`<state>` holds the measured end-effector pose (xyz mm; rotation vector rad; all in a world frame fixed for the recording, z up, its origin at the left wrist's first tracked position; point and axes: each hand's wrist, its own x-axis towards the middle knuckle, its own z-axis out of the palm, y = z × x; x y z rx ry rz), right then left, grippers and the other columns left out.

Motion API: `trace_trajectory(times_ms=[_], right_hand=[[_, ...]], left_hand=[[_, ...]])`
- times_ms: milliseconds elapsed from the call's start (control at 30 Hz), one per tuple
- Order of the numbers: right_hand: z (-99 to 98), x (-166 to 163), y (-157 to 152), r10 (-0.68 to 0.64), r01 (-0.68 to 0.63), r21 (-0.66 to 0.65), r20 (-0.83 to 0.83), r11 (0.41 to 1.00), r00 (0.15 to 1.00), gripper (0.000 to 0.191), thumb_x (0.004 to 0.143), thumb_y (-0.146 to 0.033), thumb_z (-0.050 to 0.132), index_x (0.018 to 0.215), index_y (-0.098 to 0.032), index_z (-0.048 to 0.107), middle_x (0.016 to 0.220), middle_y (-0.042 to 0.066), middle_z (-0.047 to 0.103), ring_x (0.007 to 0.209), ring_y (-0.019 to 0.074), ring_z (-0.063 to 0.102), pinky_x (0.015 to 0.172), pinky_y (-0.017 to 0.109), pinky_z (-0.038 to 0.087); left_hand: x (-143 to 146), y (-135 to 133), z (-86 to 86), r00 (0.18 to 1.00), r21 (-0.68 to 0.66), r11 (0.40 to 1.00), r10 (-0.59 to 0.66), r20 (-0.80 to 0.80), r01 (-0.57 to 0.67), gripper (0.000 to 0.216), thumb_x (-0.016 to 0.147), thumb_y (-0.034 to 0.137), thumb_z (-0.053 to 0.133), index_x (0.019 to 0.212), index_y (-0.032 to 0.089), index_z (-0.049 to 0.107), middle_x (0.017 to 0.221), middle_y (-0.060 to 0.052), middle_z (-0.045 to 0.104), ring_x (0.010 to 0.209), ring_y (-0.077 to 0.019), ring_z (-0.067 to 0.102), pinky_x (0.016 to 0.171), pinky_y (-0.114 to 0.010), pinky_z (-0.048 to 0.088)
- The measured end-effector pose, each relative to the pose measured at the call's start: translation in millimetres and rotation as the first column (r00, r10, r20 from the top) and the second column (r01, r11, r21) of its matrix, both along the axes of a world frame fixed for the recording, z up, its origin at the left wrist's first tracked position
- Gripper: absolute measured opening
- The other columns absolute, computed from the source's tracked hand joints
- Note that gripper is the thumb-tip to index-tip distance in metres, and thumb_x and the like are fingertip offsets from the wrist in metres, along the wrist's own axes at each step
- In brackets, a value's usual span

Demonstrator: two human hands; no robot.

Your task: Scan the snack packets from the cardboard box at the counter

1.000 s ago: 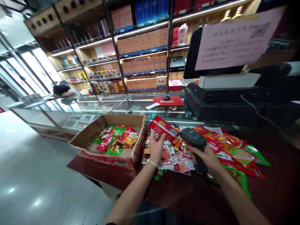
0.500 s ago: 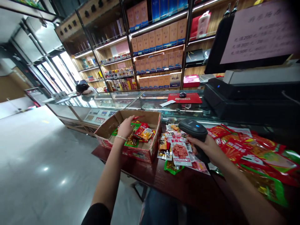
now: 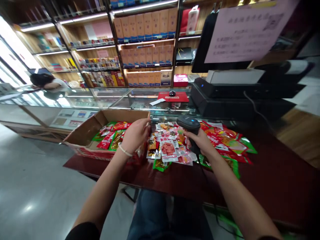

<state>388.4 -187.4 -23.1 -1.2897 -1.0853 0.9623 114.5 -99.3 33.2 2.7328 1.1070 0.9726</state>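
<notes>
A black barcode scanner (image 3: 188,122) with a blue light is gripped in my right hand (image 3: 200,141), its head pointing left over a pile of snack packets. My left hand (image 3: 135,136) is over the right side of an open cardboard box (image 3: 86,130), fingers loosely bent toward the pile, no packet visible in them. Inside the box lie several red and green snack packets (image 3: 106,140). Among the pile beside the box, a white-and-red packet (image 3: 168,150) lies on top. More red packets (image 3: 222,138) lie right of and behind my right hand.
Box and packets rest on a dark red table (image 3: 160,180). Behind stands a glass counter (image 3: 140,100) with a red mat (image 3: 181,96) and a mouse (image 3: 172,93). A monitor bearing a pink sign (image 3: 240,36) stands at right. Another person (image 3: 47,81) leans on the counter, far left.
My left hand has moved right, from above the inside of the box to its right edge. The view has swung to the right. My right hand still grips the scanner.
</notes>
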Motion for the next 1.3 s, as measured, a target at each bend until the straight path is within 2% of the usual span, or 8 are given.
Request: trace_trajectory(times_ms=[133,300,467,667,800,900,1067,1300], right_hand=[[-1.8,24,-9,-0.064,0.064,-0.024,-0.030,0.998,0.997,0.028,0.074,-0.046,0.074,0.074,-0.022,0.059,0.042,-0.003,0.054,0.035,0.0139,0.048,0.038,0.027,0.038],[-13.9,46,-18,-0.115,0.115,-0.004,-0.023,0.993,0.993,0.026,0.077,-0.045,0.071,0.072,-0.021,0.063,0.041,-0.002,0.054,0.034,0.0130,0.045,0.039,0.026,0.036],[-29.2,49,-22,-0.123,0.120,-0.038,-0.105,0.992,0.987,0.029,0.077,-0.046,0.071,0.070,-0.020,0.061,0.041,-0.001,0.055,0.036,0.0131,0.047,0.040,0.025,0.037],[-31.3,43,-20,-0.129,0.122,-0.058,-0.131,0.991,0.983,0.032,0.073,-0.047,0.074,0.069,-0.019,0.059,0.038,-0.002,0.053,0.032,0.0115,0.044,0.037,0.024,0.033],[-33.5,41,-19,-0.146,0.139,-0.068,-0.123,0.988,0.982,0.035,0.072,-0.049,0.074,0.064,-0.020,0.057,0.038,-0.002,0.052,0.034,0.0114,0.045,0.039,0.024,0.035],[-36.5,39,-19,-0.151,0.144,-0.070,-0.109,0.987,0.982,0.034,0.070,-0.049,0.075,0.066,-0.020,0.057,0.037,-0.003,0.052,0.034,0.0116,0.045,0.039,0.024,0.035],[-41.6,34,-19,-0.098,0.095,-0.103,-0.024,0.990,0.995,0.033,0.073,-0.049,0.073,0.075,-0.019,0.058,0.039,-0.004,0.053,0.034,0.0116,0.044,0.039,0.024,0.035],[-41.0,22,-20,-0.026,0.046,-0.160,0.127,0.986,0.992,0.035,0.070,-0.047,0.075,0.086,-0.020,0.059,0.045,-0.004,0.056,0.038,0.0135,0.048,0.040,0.026,0.039]], left_hand=[[73,-23,-21.6,0.978,-0.047,0.977,-0.208,0.018,0.209,0.031,0.093,0.021,0.046,0.120,0.021,0.060,0.122,-0.007,0.064,0.113,-0.0210,0.059,0.099,-0.035,0.047],[130,4,-79.7,0.983,-0.136,0.976,-0.180,-0.041,0.172,0.044,0.084,0.029,0.060,0.124,0.014,0.055,0.119,-0.015,0.061,0.113,-0.0277,0.056,0.098,-0.041,0.045],[147,23,-125.5,0.983,-0.149,0.979,-0.154,-0.096,0.139,0.079,0.066,0.046,0.074,0.132,0.011,0.047,0.132,-0.019,0.050,0.124,-0.0347,0.046,0.103,-0.048,0.039],[145,13,-138.8,0.982,-0.164,0.968,-0.186,0.021,0.187,0.048,0.080,0.024,0.060,0.128,0.019,0.055,0.132,-0.012,0.056,0.123,-0.0271,0.050,0.105,-0.044,0.039],[143,11,-139.0,0.937,-0.312,0.911,-0.171,0.306,0.269,0.039,0.088,0.017,0.049,0.125,0.022,0.059,0.124,-0.009,0.064,0.114,-0.0226,0.060,0.101,-0.039,0.045],[144,14,-136.9,0.769,-0.456,0.823,0.039,0.639,0.337,0.033,0.089,0.026,0.055,0.121,0.022,0.061,0.119,-0.007,0.068,0.110,-0.0228,0.063,0.099,-0.039,0.047],[146,24,-133.1,0.330,-0.506,0.467,0.410,0.850,0.725,0.032,0.078,0.032,0.069,0.105,0.017,0.063,0.113,-0.008,0.069,0.107,-0.0221,0.064,0.097,-0.042,0.050],[143,28,-132.5,0.234,-0.451,0.391,0.488,0.841,0.802,0.031,0.075,0.026,0.072,0.103,0.016,0.063,0.113,-0.008,0.070,0.108,-0.0208,0.064,0.098,-0.038,0.050]])
